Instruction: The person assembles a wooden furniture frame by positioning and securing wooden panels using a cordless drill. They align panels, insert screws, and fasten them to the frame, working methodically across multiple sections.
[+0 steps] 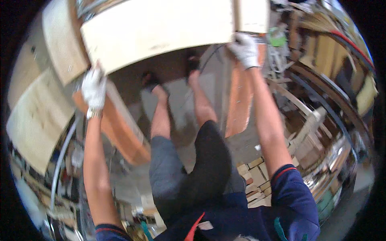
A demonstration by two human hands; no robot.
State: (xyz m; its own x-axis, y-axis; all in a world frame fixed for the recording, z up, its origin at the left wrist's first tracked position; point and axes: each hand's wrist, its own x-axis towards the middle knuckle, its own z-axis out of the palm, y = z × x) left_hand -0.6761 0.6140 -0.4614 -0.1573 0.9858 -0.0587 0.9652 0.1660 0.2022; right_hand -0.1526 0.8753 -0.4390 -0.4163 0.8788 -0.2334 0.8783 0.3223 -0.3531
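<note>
A wide, pale wooden panel (161,34) lies in front of me, its near edge above my feet. My left hand (94,86), in a white knitted glove, is closed at the panel's near left corner. My right hand (244,51), gloved the same way, grips the near right corner, its fingertips partly hidden. Beneath my left forearm slants an orange-brown board (124,130). A second orange-brown board (240,100) runs down beside my right forearm, with a row of small marks along it.
Pale panels (62,40) stand to the left, another (40,120) nearer me. A narrow pale board (252,16) is beyond my right hand. Wood offcuts and frame pieces (305,108) crowd the right side. Small wood blocks (255,176) are stacked by my right leg. A dark cable (209,58) hangs near my foot.
</note>
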